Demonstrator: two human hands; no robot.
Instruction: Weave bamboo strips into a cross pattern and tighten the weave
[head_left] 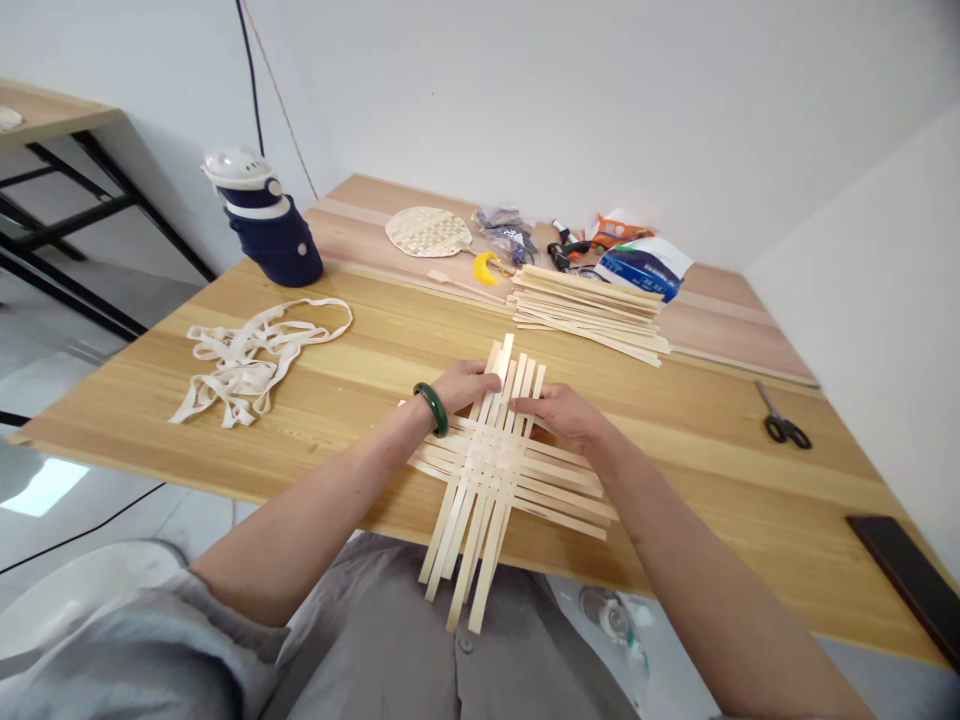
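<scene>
A cross of pale bamboo strips [491, 462], interlaced in a checked square at its middle, lies at the table's front edge, its lower ends hanging over toward my lap. My left hand [466, 385], with a green bangle on the wrist, pinches the upper strips at their left side, thumb on top. On the right side of those same strips, my right hand [559, 412] grips with its thumb on top and its fingers underneath, mostly hidden. Beyond my hands lies a stack of loose bamboo strips [585, 308].
The wooden table [720, 500] bears a blue-and-white jug [274, 230] and cream fabric tape [247, 365] at left. A woven fan [427, 232], yellow tape [486, 268], and a blue packet [637, 270] sit behind. Scissors [784, 420] and a dark flat object [907, 580] lie right.
</scene>
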